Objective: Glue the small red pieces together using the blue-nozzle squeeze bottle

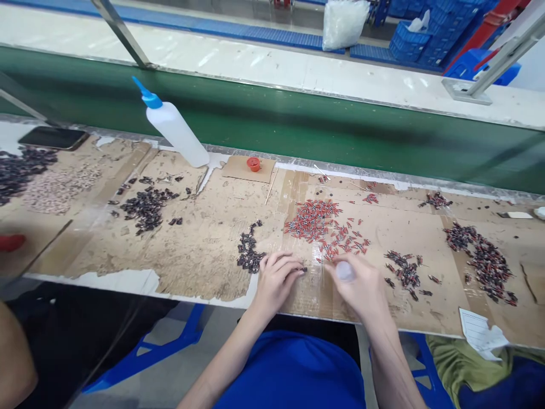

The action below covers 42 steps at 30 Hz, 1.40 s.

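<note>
My left hand (276, 279) rests near the table's front edge with its fingers curled, the fingertips pinching a small dark part (302, 269). A little pile of dark parts (249, 253) lies just left of it. My right hand (360, 284) is beside it, fingers closed round a small pale blurred thing I cannot make out. A heap of small red parts (317, 221) lies just beyond both hands on a clear taped patch of the worn cardboard tabletop (204, 250).
A white squeeze bottle with a blue nozzle (174, 128) leans at the back left. A red cap (254, 164) sits on cardboard. More dark parts lie at left (147, 207) and right (483, 258). A green conveyor belt (298, 125) runs behind. Another person's arm (12, 352) shows at bottom left.
</note>
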### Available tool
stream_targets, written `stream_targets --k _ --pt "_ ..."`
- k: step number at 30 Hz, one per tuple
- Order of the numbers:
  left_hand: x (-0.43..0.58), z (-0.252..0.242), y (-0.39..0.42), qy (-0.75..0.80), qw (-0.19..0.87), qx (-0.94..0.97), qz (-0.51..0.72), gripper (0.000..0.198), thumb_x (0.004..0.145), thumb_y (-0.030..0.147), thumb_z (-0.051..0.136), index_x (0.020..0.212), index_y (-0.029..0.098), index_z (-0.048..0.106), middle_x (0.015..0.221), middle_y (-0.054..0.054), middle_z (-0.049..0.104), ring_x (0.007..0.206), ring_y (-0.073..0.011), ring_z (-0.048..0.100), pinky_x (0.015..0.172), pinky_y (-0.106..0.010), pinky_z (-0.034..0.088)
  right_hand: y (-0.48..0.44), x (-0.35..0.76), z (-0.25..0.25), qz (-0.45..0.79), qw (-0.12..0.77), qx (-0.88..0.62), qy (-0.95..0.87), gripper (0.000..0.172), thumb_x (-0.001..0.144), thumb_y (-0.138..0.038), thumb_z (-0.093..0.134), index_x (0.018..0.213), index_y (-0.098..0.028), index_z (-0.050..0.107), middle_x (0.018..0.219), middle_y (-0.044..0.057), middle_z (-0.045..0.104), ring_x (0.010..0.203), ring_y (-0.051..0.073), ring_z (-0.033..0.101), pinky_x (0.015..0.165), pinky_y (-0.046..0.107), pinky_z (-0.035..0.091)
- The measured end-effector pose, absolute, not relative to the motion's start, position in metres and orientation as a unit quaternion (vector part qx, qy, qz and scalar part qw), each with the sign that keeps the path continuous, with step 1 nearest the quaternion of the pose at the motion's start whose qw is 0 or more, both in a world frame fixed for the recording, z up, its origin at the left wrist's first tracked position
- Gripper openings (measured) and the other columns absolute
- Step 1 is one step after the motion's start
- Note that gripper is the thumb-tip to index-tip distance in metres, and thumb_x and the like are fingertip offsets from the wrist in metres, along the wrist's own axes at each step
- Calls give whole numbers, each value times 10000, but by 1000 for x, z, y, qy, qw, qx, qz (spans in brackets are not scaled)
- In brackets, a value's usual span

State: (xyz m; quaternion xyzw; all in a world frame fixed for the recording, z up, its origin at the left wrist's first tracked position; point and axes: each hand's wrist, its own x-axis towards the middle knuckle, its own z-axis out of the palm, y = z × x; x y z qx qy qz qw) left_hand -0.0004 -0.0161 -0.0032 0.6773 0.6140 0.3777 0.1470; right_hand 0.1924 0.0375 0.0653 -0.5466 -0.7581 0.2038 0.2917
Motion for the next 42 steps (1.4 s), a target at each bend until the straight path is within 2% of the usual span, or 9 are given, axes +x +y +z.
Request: stream_targets --k 2,6,8,11,16,20,29,35,42 --pt "-1 -2 -16 621 143 667 385 80 894 204 622 898 259 681 909 1 764 1017 -227 618 896 -418 369 39 182 58 164 221 -506 -817 155 816 -367 674 872 -223 681 808 49 695 750 218 658 667 317 503" --pt "-2 -2 -16 631 132 650 402 71 896 213 616 905 244 679 896 -9 760 996 -228 618 883 -409 395 33 174 51 107 146 -468 -865 336 800 -510 682 941 -205 684 859 92 645 914 291 613 771 402 510" --pt "-2 -2 -16 633 136 645 407 67 893 214 621 903 244 680 901 -11 759 993 -228 619 887 -408 400 30 174 49 102 156 -464 -866 353 831 -533 637 924 -197 691 867 99 633 943 299 583 808 425 498" --pt "-1 -3 -15 631 137 641 415 62 888 214 628 890 245 681 890 -8 759 999 -228 619 901 -411 400 31 175 44 100 213 -487 -841 250 938 -373 533 890 -198 705 843 86 635 861 246 553 782 381 491" --pt "-1 -4 -15 625 135 638 430 69 886 204 628 895 234 690 875 -10 761 984 -226 625 884 -397 417 41 171 33 90 211 -521 -822 125 872 -269 639 807 -211 728 833 88 649 861 266 497 764 390 482" --pt "-3 -3 -15 624 137 631 439 110 899 206 605 927 242 705 877 -19 762 967 -223 641 873 -390 439 42 163 32 101 215 -529 -815 227 934 -222 521 792 -205 698 813 90 647 855 268 508 757 399 478" --pt "-5 1 -16 590 173 617 491 192 913 191 576 1048 229 708 943 -51 757 947 -207 636 855 -369 521 27 145 44 303 311 -441 -785 260 969 -221 447 976 -199 706 891 79 695 859 207 636 781 332 534" --pt "-6 6 -17 578 198 605 511 172 899 181 596 1005 223 724 905 -55 757 937 -205 622 839 -356 539 29 143 41 358 328 -466 -740 177 895 -239 571 923 -184 737 799 62 725 667 168 648 637 279 539" --pt "-3 17 -18 574 212 591 526 159 898 166 592 973 224 719 888 -47 750 923 -195 616 834 -348 536 31 144 43 447 319 -468 -693 176 868 -249 590 880 -212 762 842 56 758 747 190 697 691 299 544"
